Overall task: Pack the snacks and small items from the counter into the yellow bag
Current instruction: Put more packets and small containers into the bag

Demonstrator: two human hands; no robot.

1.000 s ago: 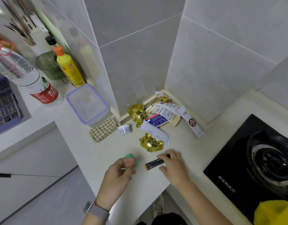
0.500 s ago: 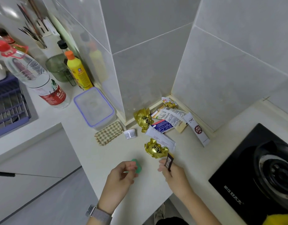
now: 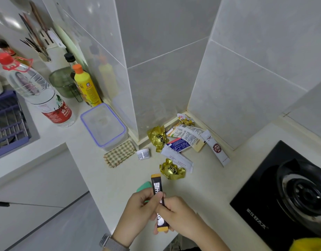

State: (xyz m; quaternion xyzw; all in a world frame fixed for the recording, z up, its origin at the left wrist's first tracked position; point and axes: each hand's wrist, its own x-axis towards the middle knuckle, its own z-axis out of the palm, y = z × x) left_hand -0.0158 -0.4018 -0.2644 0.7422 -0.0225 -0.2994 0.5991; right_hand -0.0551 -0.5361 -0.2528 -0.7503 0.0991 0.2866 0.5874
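A black stick sachet (image 3: 157, 186) with orange ends stands upright between my two hands above the counter's front edge. My right hand (image 3: 181, 214) grips its lower half. My left hand (image 3: 138, 211) is closed on a small green item (image 3: 144, 186), mostly hidden, and its fingertips also touch the sachet. Two gold foil snacks (image 3: 171, 169) (image 3: 157, 138), several white and blue sachets (image 3: 177, 144), a long white stick pack (image 3: 216, 147) and a small white jar (image 3: 143, 154) lie in the counter corner. A bit of the yellow bag (image 3: 309, 244) shows at the bottom right.
A black gas stove (image 3: 255, 201) fills the right side. A lidded plastic box (image 3: 103, 125) and a checked cloth (image 3: 119, 155) sit left of the snacks. Further left stand a water bottle (image 3: 42, 95), a yellow bottle (image 3: 87, 87), a green jar (image 3: 62, 84) and a blue rack (image 3: 5, 122).
My right hand lifted the black sachet off the counter and brought it upright toward my left hand; both hands now meet on it. The green item stayed in my left hand.
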